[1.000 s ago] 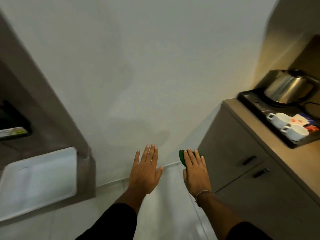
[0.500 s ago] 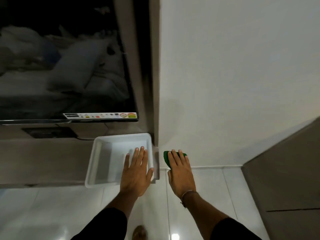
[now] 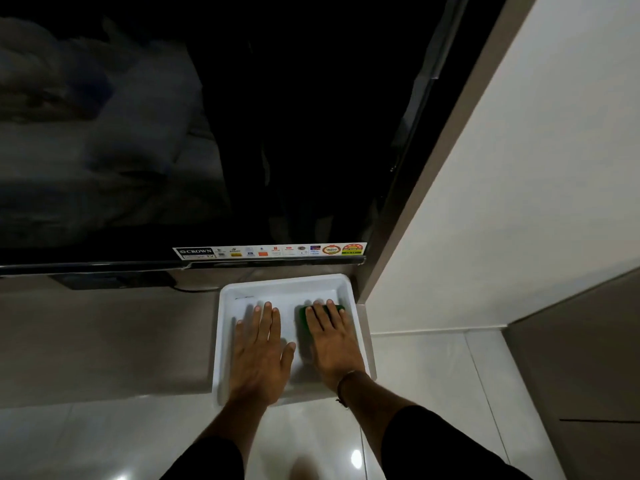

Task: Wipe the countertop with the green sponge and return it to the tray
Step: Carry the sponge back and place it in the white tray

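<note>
A white rectangular tray (image 3: 277, 287) sits at the right end of a grey countertop (image 3: 104, 341). The green sponge (image 3: 304, 318) is over the tray's right half, mostly covered by my right hand (image 3: 334, 344), whose flat fingers hold it from above. Only the sponge's left and far edges show. My left hand (image 3: 259, 355) is spread flat, palm down, over the tray's left half with nothing in it. I cannot tell whether the sponge touches the tray floor.
A large dark TV screen (image 3: 242, 133) with a sticker strip along its lower edge stands right behind the tray. A white wall (image 3: 519, 202) rises to the right, with a grey cabinet side (image 3: 588, 375) beyond. Glossy white floor tiles (image 3: 433, 393) lie below the countertop edge.
The view swung left from the kettle counter to the TV counter. Both hands moved over the tray, and my right hand carried the sponge from beside the wall into the tray's right half.
</note>
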A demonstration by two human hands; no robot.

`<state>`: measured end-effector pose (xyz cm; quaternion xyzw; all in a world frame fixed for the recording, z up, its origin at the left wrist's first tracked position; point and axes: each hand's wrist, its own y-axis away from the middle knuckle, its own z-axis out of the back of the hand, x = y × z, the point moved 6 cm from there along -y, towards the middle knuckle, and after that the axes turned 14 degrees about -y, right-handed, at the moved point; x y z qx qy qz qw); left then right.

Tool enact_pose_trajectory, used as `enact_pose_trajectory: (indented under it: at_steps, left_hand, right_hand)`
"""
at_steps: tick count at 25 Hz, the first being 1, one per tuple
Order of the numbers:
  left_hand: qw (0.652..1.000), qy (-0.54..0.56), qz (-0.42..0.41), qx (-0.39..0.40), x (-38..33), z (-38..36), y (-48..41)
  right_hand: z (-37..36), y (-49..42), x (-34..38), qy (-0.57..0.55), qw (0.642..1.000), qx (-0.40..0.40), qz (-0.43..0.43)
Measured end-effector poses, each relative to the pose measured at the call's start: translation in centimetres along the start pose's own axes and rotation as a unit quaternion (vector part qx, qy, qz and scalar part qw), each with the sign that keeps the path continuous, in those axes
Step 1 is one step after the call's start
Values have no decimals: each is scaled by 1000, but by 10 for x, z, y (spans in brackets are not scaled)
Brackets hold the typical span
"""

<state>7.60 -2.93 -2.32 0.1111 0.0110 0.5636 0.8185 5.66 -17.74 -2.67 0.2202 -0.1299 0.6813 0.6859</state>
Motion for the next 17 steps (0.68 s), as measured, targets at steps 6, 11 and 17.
enact_pose_trajectory:
  at_steps: [6, 11, 17]
  left_hand:
    - [998, 45, -30, -39, 6, -4, -7]
    - [998, 24, -46, -37, 3, -10, -12]
    - [999, -15, -48, -15, -9, 15, -4]
  right_hand:
    - [-7, 5, -22, 17, 998, -22, -52]
    - [-13, 4, -26, 8, 998, 5, -62]
    - [8, 9, -13, -53, 997, 21, -54]
